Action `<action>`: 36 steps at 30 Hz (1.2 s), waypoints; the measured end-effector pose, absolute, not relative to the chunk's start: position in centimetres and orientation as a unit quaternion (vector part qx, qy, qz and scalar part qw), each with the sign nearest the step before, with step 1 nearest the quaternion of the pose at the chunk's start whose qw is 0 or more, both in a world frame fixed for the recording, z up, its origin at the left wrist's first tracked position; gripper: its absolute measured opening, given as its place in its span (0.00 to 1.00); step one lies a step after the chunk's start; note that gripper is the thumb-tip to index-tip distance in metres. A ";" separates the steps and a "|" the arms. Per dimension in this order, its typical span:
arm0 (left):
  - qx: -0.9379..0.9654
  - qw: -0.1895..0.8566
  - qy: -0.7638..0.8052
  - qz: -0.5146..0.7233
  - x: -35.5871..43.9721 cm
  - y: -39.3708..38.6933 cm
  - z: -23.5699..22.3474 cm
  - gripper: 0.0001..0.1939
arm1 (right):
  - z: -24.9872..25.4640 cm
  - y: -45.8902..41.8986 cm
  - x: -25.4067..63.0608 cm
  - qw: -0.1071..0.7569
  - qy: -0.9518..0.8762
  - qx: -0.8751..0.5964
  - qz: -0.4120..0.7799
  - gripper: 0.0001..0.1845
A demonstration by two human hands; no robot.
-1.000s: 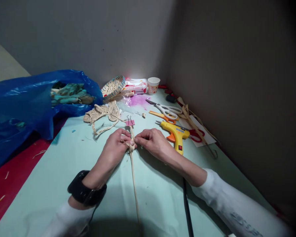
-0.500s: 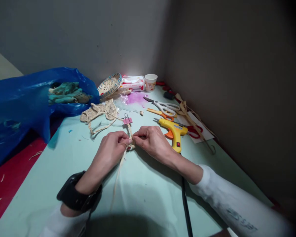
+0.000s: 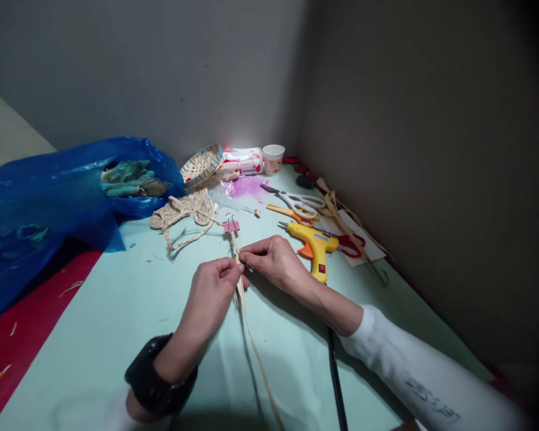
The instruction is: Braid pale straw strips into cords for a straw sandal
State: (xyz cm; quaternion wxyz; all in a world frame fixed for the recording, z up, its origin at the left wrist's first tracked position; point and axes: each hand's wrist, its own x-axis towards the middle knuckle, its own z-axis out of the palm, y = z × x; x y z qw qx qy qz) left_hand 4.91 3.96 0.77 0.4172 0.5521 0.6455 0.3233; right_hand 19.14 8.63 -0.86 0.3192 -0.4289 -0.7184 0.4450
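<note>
A thin braid of pale straw-like fibre (image 3: 234, 242) runs toward me from a pink binder clip (image 3: 232, 227). My left hand (image 3: 213, 287) pinches its near end, fingertips closed on the strands. Just above and to the right, my right hand (image 3: 272, 260) also pinches the braid between thumb and forefinger. From beneath my fingers one long loose strand (image 3: 257, 353) trails down the table toward me. Beyond the clip, a finished braided cord (image 3: 179, 209) lies bundled and joins the clip.
Right of my hands lie a yellow glue gun (image 3: 317, 244), white-handled scissors (image 3: 299, 202) and orange scissors (image 3: 291, 214). A blue bag (image 3: 40, 191) of dyed fibre is on the left. At the back stand a woven basket (image 3: 203, 166), a tissue pack (image 3: 242, 161) and a paper cup (image 3: 273, 159).
My left hand has moved slightly down and right along the braid. The loose strand has swung from the left side to the right. The view has tilted a little.
</note>
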 end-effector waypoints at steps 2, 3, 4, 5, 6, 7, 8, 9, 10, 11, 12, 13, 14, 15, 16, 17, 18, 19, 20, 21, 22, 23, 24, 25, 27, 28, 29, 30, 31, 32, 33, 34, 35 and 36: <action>0.598 0.324 0.667 0.304 5.6 3.6 1.0 0.15 | -1.1 8.7 19.2 0.324 -0.701 -0.425 0.472 0.15; 0.615 0.285 0.675 0.291 5.9 3.4 1.1 0.15 | -1.2 8.7 19.1 0.329 -0.690 -0.421 0.487 0.14; 0.631 0.250 0.680 0.278 6.1 3.3 1.1 0.14 | -1.2 8.7 19.1 0.337 -0.677 -0.420 0.501 0.14; 0.645 0.217 0.684 0.264 6.3 3.1 1.1 0.13 | -1.3 8.6 19.1 0.346 -0.662 -0.422 0.515 0.14; 0.659 0.185 0.685 0.250 6.4 3.0 1.1 0.13 | -1.3 8.5 19.0 0.355 -0.645 -0.424 0.528 0.14; 0.671 0.155 0.685 0.236 6.5 2.9 1.0 0.12 | -1.3 8.5 18.9 0.362 -0.627 -0.425 0.543 0.14; 0.682 0.127 0.685 0.224 6.6 2.8 0.8 0.12 | -1.2 8.4 18.8 0.369 -0.608 -0.425 0.560 0.14; 0.689 0.103 0.685 0.213 6.7 2.7 0.7 0.13 | -1.2 8.3 18.7 0.376 -0.590 -0.423 0.576 0.14; 0.694 0.087 0.685 0.203 6.8 2.6 0.5 0.13 | -1.2 8.2 18.6 0.384 -0.573 -0.419 0.591 0.14; 0.695 0.079 0.687 0.195 6.9 2.5 0.3 0.13 | -1.2 8.1 18.4 0.392 -0.557 -0.415 0.603 0.14; 0.693 0.077 0.690 0.194 7.0 2.5 0.2 0.13 | -1.1 8.0 18.3 0.400 -0.543 -0.415 0.612 0.13; 0.687 0.082 0.694 0.198 7.2 2.4 0.0 0.11 | -1.2 8.0 18.1 0.407 -0.529 -0.415 0.618 0.12; 0.680 0.092 0.697 0.207 7.3 2.3 -0.1 0.10 | -1.2 8.0 17.9 0.413 -0.516 -0.415 0.625 0.11; 0.673 0.105 0.698 0.222 7.5 2.3 -0.2 0.08 | -1.2 7.9 17.8 0.416 -0.505 -0.414 0.633 0.11; 0.669 0.117 0.695 0.236 7.6 2.2 -0.3 0.07 | -1.1 7.9 17.7 0.418 -0.495 -0.413 0.640 0.10; 0.669 0.126 0.690 0.245 7.7 2.2 -0.3 0.07 | -1.1 7.9 17.7 0.420 -0.488 -0.410 0.646 0.10; 0.674 0.131 0.684 0.245 7.8 2.1 -0.1 0.07 | -1.0 7.9 17.7 0.419 -0.486 -0.405 0.651 0.09; 0.684 0.131 0.676 0.240 7.7 2.1 0.1 0.08 | -0.9 8.0 17.8 0.418 -0.487 -0.401 0.654 0.09; 0.693 0.130 0.669 0.235 7.5 2.1 0.4 0.08 | -0.8 8.0 17.9 0.416 -0.491 -0.402 0.652 0.09; 0.700 0.127 0.663 0.233 7.1 2.1 0.9 0.08 | -0.7 8.1 18.1 0.415 -0.494 -0.406 0.648 0.09; 0.700 0.125 0.659 0.246 6.7 2.3 1.3 0.08 | -0.6 8.1 18.2 0.414 -0.497 -0.412 0.642 0.09; 0.689 0.127 0.659 0.272 6.1 2.5 1.7 0.09 | -0.5 8.1 18.4 0.413 -0.501 -0.420 0.634 0.09; 0.666 0.126 0.669 0.306 5.6 2.9 2.0 0.10 | -0.4 8.2 18.5 0.411 -0.506 -0.426 0.628 0.09; 0.635 0.124 0.681 0.342 5.0 3.3 2.3 0.10 | -0.4 8.2 18.6 0.409 -0.510 -0.431 0.622 0.09; 0.599 0.212 0.676 0.373 4.0 4.2 2.3 0.07 | -0.5 8.2 18.7 0.401 -0.518 -0.432 0.620 0.10; 0.580 0.322 0.654 0.363 3.7 4.7 2.1 0.08 | -0.7 8.2 18.7 0.398 -0.522 -0.427 0.622 0.10; 0.552 0.426 0.625 0.352 3.6 5.1 1.8 0.10 | -0.9 8.3 18.6 0.394 -0.526 -0.420 0.626 0.11; 0.520 0.502 0.600 0.343 3.5 5.4 1.5 0.10 | -1.1 8.4 18.6 0.391 -0.532 -0.412 0.628 0.12; 0.494 0.556 0.576 0.339 3.5 5.7 1.2 0.10 | -1.3 8.4 18.6 0.387 -0.542 -0.405 0.626 0.13; 0.475 0.591 0.557 0.339 3.6 5.9 1.0 0.09 | -1.5 8.5 18.6 0.383 -0.554 -0.403 0.619 0.14; 0.466 0.608 0.547 0.337 3.7 6.1 0.9 0.09 | -1.6 8.5 18.7 0.378 -0.569 -0.407 0.606 0.14; 0.467 0.614 0.542 0.334 3.7 6.3 0.9 0.08 | -1.7 8.6 18.8 0.373 -0.585 -0.415 0.588 0.15; 0.471 0.615 0.540 0.330 3.7 6.4 0.9 0.07 | -1.8 8.6 18.8 0.368 -0.601 -0.424 0.568 0.15; 0.476 0.612 0.541 0.325 3.7 6.5 1.0 0.07 | -1.9 8.6 18.9 0.362 -0.618 -0.432 0.548 0.15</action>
